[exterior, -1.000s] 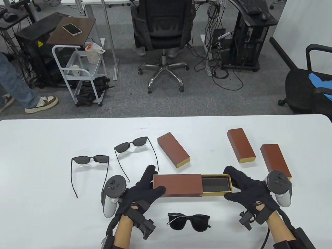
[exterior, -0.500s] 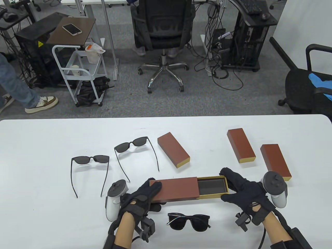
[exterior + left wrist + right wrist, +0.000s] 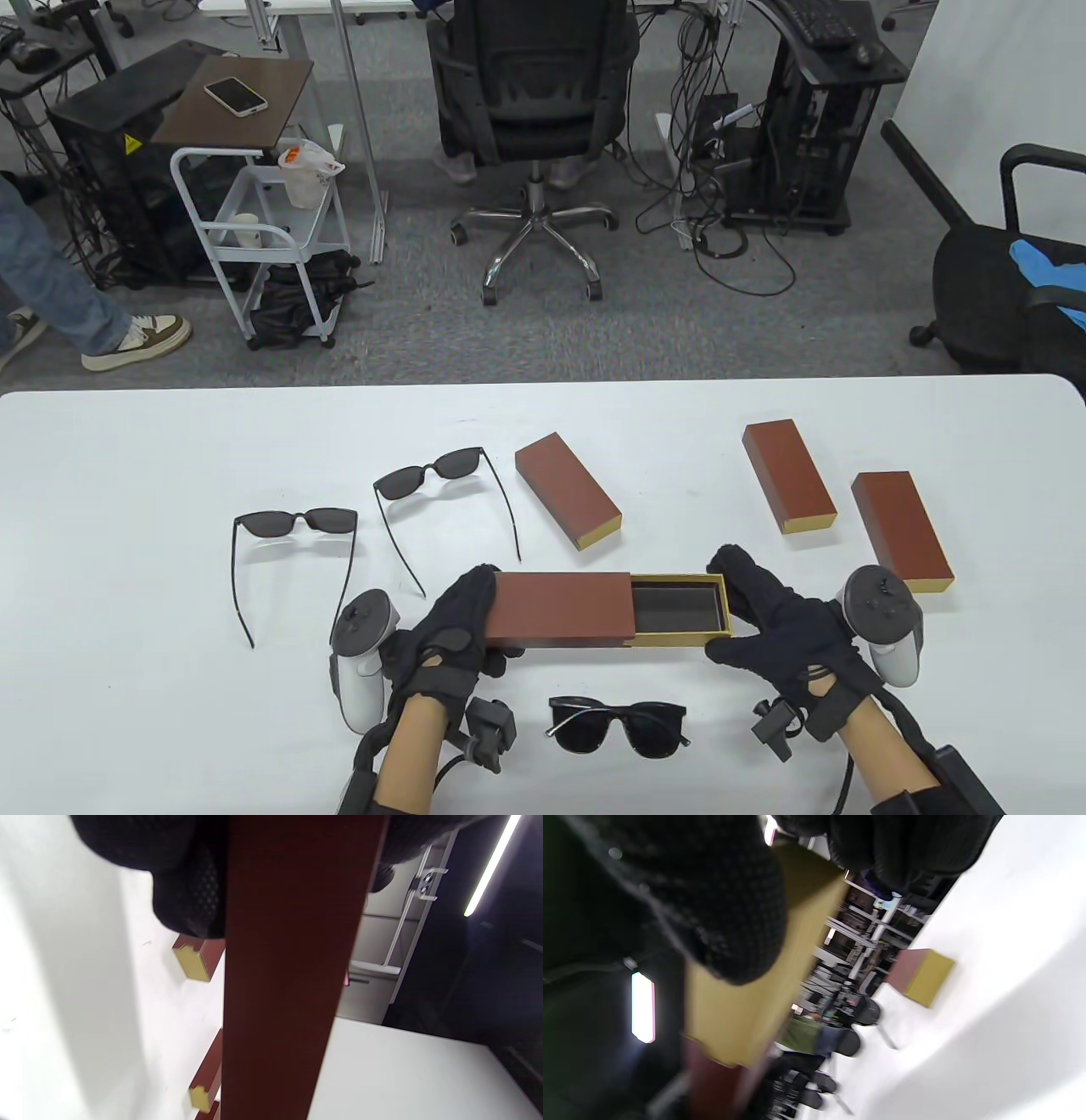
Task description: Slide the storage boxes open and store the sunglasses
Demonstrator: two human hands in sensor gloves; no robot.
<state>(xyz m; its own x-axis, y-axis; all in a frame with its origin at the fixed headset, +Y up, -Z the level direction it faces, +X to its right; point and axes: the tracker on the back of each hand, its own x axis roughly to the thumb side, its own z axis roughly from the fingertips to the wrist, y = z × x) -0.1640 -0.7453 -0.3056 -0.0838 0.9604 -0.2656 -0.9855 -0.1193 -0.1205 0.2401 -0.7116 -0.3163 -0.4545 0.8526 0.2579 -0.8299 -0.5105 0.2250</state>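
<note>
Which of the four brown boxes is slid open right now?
The box held between the left hand and right hand: its gold tray sticks out. The other three lie closed.

Matt reddish-brown card on the sleeve point(image 3: 562, 607) of the half-open box, with a dull gold paper-like tray point(image 3: 679, 608) lined in dark, felt-like material. Black knitted cloth over the left hand point(image 3: 450, 628) and right hand point(image 3: 785, 624), coarse-woven up close. Glossy dark plastic on the folded sunglasses point(image 3: 618, 726). Smooth, matt white table point(image 3: 127, 475). Same matt brown, gold-edged finish on the closed boxes point(image 3: 567, 491).
</note>
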